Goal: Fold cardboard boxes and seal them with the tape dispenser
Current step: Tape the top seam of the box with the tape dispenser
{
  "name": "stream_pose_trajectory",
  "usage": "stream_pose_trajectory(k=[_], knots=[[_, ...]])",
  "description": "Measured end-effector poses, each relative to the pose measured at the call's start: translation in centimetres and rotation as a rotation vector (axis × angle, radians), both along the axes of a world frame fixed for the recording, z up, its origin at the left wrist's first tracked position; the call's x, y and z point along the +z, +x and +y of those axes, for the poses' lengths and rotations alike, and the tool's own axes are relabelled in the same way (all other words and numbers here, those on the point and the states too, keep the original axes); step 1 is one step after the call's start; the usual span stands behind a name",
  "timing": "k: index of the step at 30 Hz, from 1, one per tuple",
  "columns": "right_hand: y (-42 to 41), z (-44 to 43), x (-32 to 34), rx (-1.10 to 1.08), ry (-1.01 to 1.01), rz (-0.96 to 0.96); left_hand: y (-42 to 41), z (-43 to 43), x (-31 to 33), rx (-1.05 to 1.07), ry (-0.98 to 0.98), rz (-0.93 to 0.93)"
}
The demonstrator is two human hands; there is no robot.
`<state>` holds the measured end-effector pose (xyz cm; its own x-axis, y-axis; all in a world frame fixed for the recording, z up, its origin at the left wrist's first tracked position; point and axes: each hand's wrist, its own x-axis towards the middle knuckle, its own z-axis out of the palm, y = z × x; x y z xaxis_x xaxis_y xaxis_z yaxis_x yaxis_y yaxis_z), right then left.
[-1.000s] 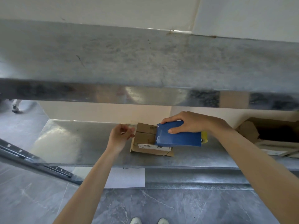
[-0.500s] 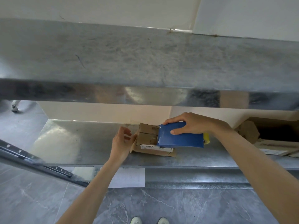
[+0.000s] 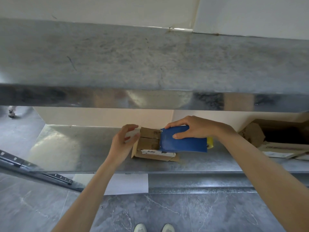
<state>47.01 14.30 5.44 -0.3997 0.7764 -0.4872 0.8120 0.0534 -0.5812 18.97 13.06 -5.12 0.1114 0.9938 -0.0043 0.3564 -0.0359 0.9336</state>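
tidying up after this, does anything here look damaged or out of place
The large cardboard box at the right end of the shelf looks torn, its flap crumpled, loose papers in front. The small box under the tape dispenser has a flap poking out at its bottom right corner. A lined sheet sits below the shelf.
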Motion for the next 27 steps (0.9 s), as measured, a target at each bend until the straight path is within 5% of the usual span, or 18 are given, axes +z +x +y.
stream_pose_trajectory(k=[5, 17, 27], knots=[[0.1, 0.1, 0.0, 0.006, -0.004, 0.007, 0.0, 1.1, -0.5, -0.450, -0.055, 0.311], [-1.3, 0.1, -1.5, 0.016, 0.004, 0.086, -2.0, 1.9, -1.1, -0.390, 0.097, 0.405], [-1.5, 0.1, -1.3, 0.068, -0.017, -0.022, -1.1, -0.1, -4.4, -0.387, 0.152, 0.308]])
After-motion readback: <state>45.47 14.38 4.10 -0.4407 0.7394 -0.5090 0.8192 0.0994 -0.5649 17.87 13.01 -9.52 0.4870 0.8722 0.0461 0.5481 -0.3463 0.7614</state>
